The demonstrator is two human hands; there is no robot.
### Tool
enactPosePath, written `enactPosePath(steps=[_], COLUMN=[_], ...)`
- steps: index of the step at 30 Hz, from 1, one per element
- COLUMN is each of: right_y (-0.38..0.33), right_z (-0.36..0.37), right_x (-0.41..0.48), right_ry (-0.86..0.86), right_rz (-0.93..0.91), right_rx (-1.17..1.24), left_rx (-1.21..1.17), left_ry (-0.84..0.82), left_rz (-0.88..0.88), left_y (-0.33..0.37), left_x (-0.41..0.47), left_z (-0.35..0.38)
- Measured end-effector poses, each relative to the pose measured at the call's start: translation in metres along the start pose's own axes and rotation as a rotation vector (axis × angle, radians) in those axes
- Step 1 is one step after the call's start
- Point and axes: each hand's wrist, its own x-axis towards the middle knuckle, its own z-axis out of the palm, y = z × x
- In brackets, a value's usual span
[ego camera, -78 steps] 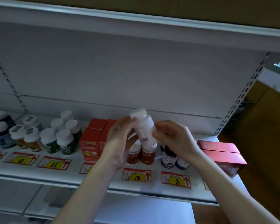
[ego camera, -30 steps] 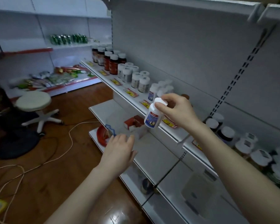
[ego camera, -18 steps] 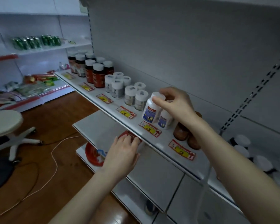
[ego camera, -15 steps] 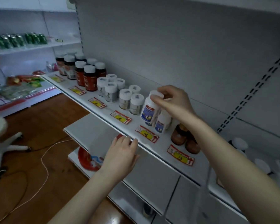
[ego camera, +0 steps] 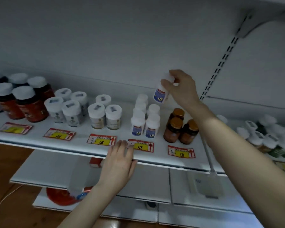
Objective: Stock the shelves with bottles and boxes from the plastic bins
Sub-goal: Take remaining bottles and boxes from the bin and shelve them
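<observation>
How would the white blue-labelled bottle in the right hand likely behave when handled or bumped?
Probably light: the right hand holds the white bottle by fingertips on its cap alone. Likely rigid plastic; its wall shows no denting. Tall and narrow, it may tip if nudged when set among the matching bottles crowded on the shelf.

A white bottle (ego camera: 160, 95) with a blue-and-red label hangs slightly tilted — pinched at its cap by the right hand (ego camera: 182, 89) — above the rear of matching bottles (ego camera: 145, 120) standing on the shelf (ego camera: 82, 146).
</observation>
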Motion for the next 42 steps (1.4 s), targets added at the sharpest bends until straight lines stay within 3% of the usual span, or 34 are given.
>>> enactPosePath(steps=[4, 11, 17, 27, 36, 42], right_y=[0.012, 0.03, 0.04, 0.053, 0.059, 0.051], right_z=[0.002, 0.034, 0.06, 0.075, 0.071, 0.067], right_x=[0.018, 0.042, 0.043, 0.037, 0.039, 0.027], right_ry=[0.019, -0.11, -0.226, -0.257, -0.265, -0.202], right_rz=[0.061, 0.19, 0.331, 0.456, 0.466, 0.254], right_rx=[-0.091, -0.194, -0.162, -0.073, -0.014, -0.194], left_rx=[-0.025, -0.004, 0.03, 0.044, 0.095, 0.063], left_ry=[-0.062, -0.14, -0.159, -0.158, -0.159, -0.098], left_rz=[-0.022, -0.017, -0.013, -0.021, -0.019, -0.018], left_y=[-0.006, -0.011, -0.012, -0.01, -0.009, -0.009], left_x=[-0.007, -0.016, -0.02, -0.019, -0.018, -0.019], left_z=[0.015, 0.03, 0.034, 0.033, 0.031, 0.013])
